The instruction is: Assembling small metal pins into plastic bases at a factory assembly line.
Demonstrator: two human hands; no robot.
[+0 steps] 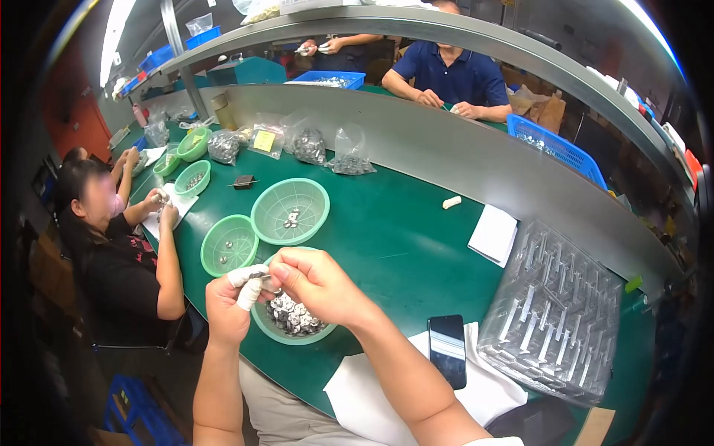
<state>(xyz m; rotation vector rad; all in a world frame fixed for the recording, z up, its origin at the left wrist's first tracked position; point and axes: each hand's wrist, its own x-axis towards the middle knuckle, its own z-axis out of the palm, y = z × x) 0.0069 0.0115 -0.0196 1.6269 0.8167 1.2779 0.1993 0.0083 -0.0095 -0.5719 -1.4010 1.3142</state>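
My left hand, with white wraps on its thumb and fingers, pinches a small dark metal part. Pressed up against it, my right hand is closed at the fingertips; what they hold is hidden. Just beneath both hands stands a light green basket holding a heap of small round metal pieces. Beyond it are a large green basket with several such pieces and a smaller green basket with a few.
A phone lies on white cloth to my right, beside stacked clear plastic trays. White paper and bagged metal parts lie along the grey partition. One co-worker sits at left; others work across the partition.
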